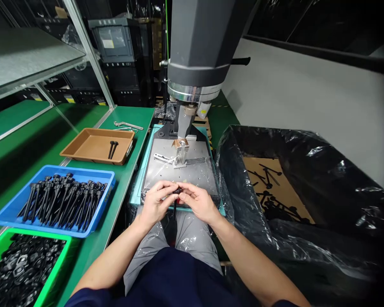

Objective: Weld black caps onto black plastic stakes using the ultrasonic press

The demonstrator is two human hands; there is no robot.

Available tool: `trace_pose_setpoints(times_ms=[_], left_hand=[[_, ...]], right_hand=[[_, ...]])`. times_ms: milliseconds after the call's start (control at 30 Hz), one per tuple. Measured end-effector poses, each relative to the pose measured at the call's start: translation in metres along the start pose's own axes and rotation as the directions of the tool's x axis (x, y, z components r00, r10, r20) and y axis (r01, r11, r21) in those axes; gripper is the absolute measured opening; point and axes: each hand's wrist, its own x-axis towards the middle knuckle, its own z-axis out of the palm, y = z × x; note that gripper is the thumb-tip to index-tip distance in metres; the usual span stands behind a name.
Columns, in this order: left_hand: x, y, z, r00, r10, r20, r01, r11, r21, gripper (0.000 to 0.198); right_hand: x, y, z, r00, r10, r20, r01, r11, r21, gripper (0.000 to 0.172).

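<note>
Head view: left hand and right hand pinch a black rod

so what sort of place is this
Probably a factory workstation: a press-like machine overhangs a metal plate, a blue tray holds long black parts and a green bin holds small black ones.

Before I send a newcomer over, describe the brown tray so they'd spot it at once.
Find the green workbench to the left of the seated person. Three containers line it, and the brown tray is the farthest from the person. It holds just two long black parts, whereas the blue tray and green bin are heaped with black pieces.
</note>
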Motion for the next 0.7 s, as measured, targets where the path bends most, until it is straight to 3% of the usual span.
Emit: trace_pose_setpoints(times_ms=[233,333,400,500,567,700], left_hand=[[0.014,-0.007,0.014,0.999,-0.031,0.009,0.03,0.997,0.074,0.031],[0.017,-0.01,0.015,0.998,-0.065,0.021,0.064,0.997,0.044,0.049],[0.017,-0.013,0.014,0.994,-0.113,0.013,0.112,0.993,0.03,0.059],[0.01,-0.019,0.014,0.979,-0.201,0.014,0.201,0.98,0.0,0.054],[0.003,-0.024,0.014,0.97,-0.242,0.024,0.243,0.97,-0.026,0.048],[-0.016,-0.033,0.015,0.952,-0.305,0.028,0.306,0.95,-0.065,0.04]], right_hand=[[0.015,-0.009,-0.007,0.999,0.044,-0.032,-0.04,0.992,0.117,0.039],[0.028,-0.018,-0.018,0.992,-0.033,-0.123,0.038,0.999,0.037,0.04],[0.045,-0.027,-0.032,0.96,-0.147,-0.238,0.133,0.988,-0.075,0.041],[0.078,-0.039,-0.056,0.863,-0.336,-0.377,0.257,0.935,-0.244,0.046],[0.1,-0.042,-0.068,0.816,-0.415,-0.403,0.299,0.899,-0.322,0.048],[0.13,-0.039,-0.078,0.786,-0.476,-0.394,0.315,0.857,-0.408,0.049]])
